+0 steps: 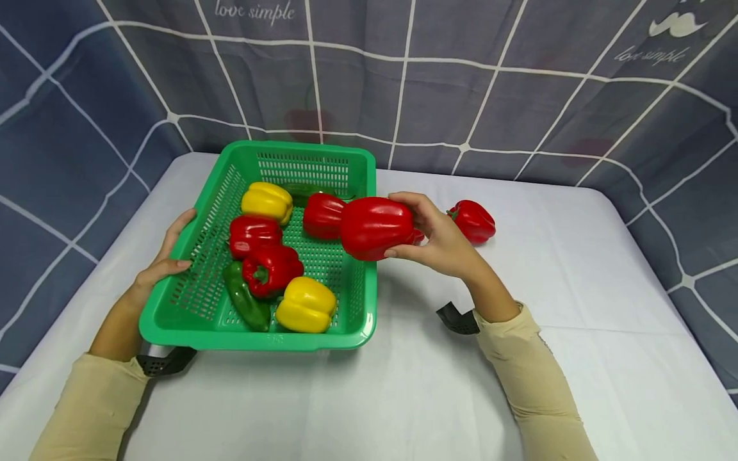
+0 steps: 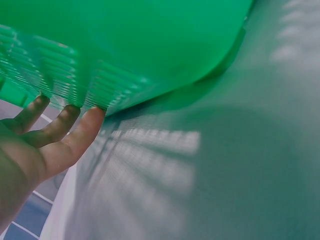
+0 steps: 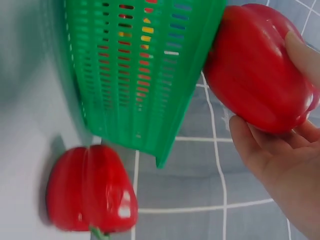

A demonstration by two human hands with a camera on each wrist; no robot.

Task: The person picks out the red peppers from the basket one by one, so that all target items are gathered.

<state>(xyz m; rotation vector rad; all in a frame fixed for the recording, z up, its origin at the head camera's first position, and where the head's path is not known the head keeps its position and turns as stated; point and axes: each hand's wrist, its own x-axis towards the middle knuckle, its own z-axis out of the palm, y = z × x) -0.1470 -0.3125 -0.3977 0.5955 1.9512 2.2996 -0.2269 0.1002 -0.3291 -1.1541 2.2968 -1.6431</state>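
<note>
A green plastic basket [image 1: 369, 307] stands on the white-covered table at the left. My left hand [image 1: 158, 262] grips its left side, thumb over the rim; in the left wrist view the fingers [image 2: 90, 130] touch the slotted outer wall. My right hand [image 1: 435, 237] holds a red bell pepper [image 1: 375, 227] by one end above the basket's right rim. Inside lie two yellow bell peppers [image 1: 308, 306], several red bell peppers [image 1: 256, 237], a long green pepper [image 1: 245, 298] and a dark green cucumber-like vegetable [image 1: 305, 192], partly hidden.
Another red bell pepper [image 1: 473, 222] lies on the table [image 1: 605, 275] to the right, beyond my right hand. A dark grey curtain [image 1: 357, 83] with white grid lines hangs behind the table and along both sides.
</note>
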